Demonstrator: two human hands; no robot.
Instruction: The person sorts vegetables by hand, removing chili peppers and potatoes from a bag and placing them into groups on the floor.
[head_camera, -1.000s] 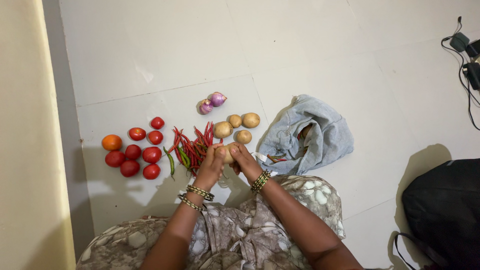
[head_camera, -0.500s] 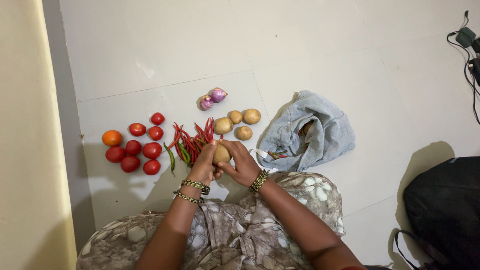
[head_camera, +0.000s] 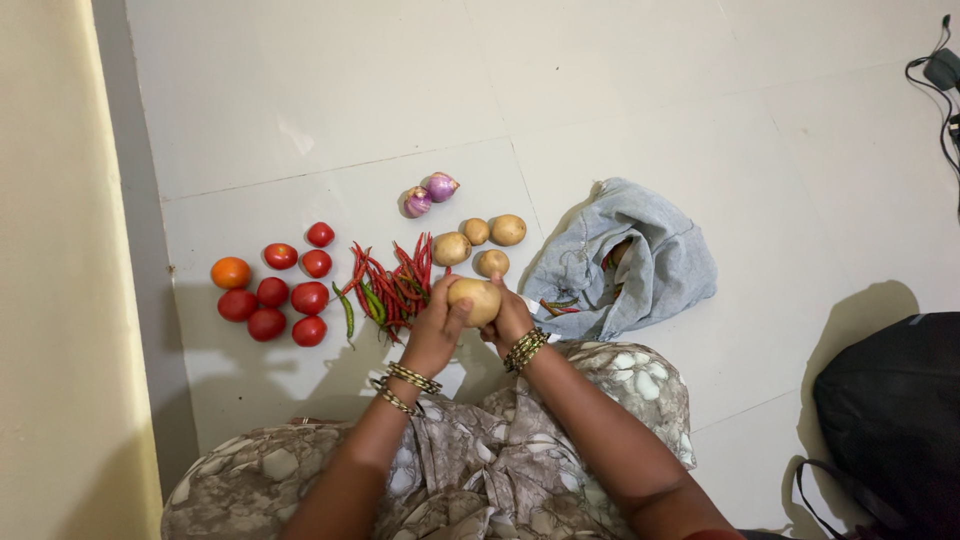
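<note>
Seated on the tiled floor (head_camera: 300, 90), a person is gripping one potato (head_camera: 474, 299) between the left hand (head_camera: 437, 330) and right hand (head_camera: 510, 320), its long axis lying crosswise, three potatoes (head_camera: 480, 244) resting at twelve o'clock.

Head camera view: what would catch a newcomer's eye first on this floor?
Probably the potato, held up between the left hand and right hand at the centre of the view. Next come the bright groups sorted on the pale tile floor: tomatoes at the left, red and green chillies beside the hands, more potatoes and two purple onions just beyond. A crumpled blue cloth bag lies to the right.
</note>
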